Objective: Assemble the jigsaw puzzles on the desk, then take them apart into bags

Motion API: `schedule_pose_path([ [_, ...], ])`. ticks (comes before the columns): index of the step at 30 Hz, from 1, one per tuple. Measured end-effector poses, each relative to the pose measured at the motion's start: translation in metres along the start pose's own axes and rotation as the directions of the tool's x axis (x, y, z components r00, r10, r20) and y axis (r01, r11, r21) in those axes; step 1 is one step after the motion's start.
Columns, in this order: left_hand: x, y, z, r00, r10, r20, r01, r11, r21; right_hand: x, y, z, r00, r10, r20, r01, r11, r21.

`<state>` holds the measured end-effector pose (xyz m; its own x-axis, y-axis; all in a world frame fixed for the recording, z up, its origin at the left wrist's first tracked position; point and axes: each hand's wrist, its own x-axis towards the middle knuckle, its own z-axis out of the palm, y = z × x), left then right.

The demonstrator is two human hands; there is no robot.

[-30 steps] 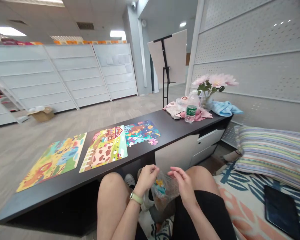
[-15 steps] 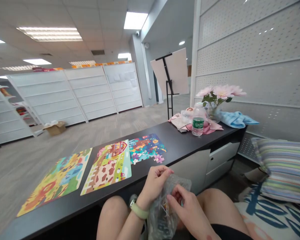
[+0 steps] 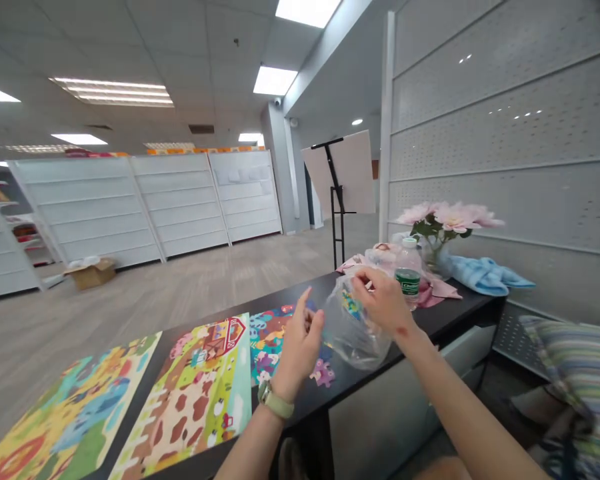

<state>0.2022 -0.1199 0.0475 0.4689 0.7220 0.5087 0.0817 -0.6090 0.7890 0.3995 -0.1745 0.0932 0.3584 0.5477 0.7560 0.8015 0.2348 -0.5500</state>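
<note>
My right hand (image 3: 380, 300) pinches the top of a clear plastic bag (image 3: 363, 350) over the dark tabletop, and small colourful pieces (image 3: 350, 305) show through it. To the left of the bag is my left hand (image 3: 303, 343), fingers apart and holding nothing, with a pale green watch on its wrist. Beneath and behind that hand lies a blue jigsaw puzzle (image 3: 265, 337), partly covered. A loose-looking pink puzzle piece (image 3: 323, 373) sits at its near right. Further left are a farm puzzle (image 3: 190, 407) and a yellow-green animal puzzle (image 3: 70, 413).
A water bottle (image 3: 408, 281) stands just behind my right hand, near a vase of pink flowers (image 3: 455, 217) and a blue cloth (image 3: 490, 273). The dark low cabinet (image 3: 300, 407) has its front edge before me. A striped cushion (image 3: 575, 367) lies at right.
The plastic bag has gone from my lap up over the tabletop, carried by my right hand. My left hand has let go of it and opened. The view has tilted upward.
</note>
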Motion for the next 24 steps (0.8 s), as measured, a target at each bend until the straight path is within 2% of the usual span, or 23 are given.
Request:
schedule_pose_path([
  [1,-0.005,-0.015,0.004,0.999,-0.023,0.035,0.021,0.998,0.067,-0.003,0.013,0.011,0.999,0.040,-0.021,-0.040,0.999,0.009],
  [3,-0.017,-0.041,0.007,0.989,-0.032,0.145,-0.009,0.961,0.277,-0.018,0.042,0.032,0.985,0.147,-0.089,-0.144,0.989,0.042],
  [6,-0.026,-0.065,0.003,0.945,-0.080,0.317,-0.108,0.839,0.534,-0.048,0.083,0.052,0.922,0.319,-0.220,-0.297,0.946,0.126],
  [9,-0.026,-0.073,-0.003,0.891,-0.176,0.419,-0.123,0.794,0.595,-0.066,0.113,0.057,0.845,0.442,-0.301,-0.395,0.895,0.207],
  [12,-0.025,-0.073,-0.004,0.872,-0.187,0.452,-0.132,0.801,0.584,-0.066,0.126,0.057,0.816,0.493,-0.302,-0.439,0.868,0.233],
  [15,-0.028,-0.068,-0.002,0.882,-0.133,0.453,-0.170,0.806,0.567,-0.066,0.116,0.052,0.837,0.473,-0.277,-0.432,0.880,0.197],
  [19,-0.034,-0.063,-0.003,0.873,-0.098,0.477,-0.194,0.828,0.525,-0.097,0.070,0.035,0.910,0.357,-0.210,-0.341,0.934,0.108],
  [22,-0.035,-0.064,-0.006,0.876,-0.093,0.472,-0.187,0.838,0.512,-0.135,0.028,0.025,0.972,0.230,-0.045,-0.228,0.973,0.044],
  [24,-0.033,-0.065,-0.006,0.877,-0.080,0.473,-0.196,0.841,0.505,-0.154,0.006,0.026,0.983,0.144,0.115,-0.147,0.989,0.019],
])
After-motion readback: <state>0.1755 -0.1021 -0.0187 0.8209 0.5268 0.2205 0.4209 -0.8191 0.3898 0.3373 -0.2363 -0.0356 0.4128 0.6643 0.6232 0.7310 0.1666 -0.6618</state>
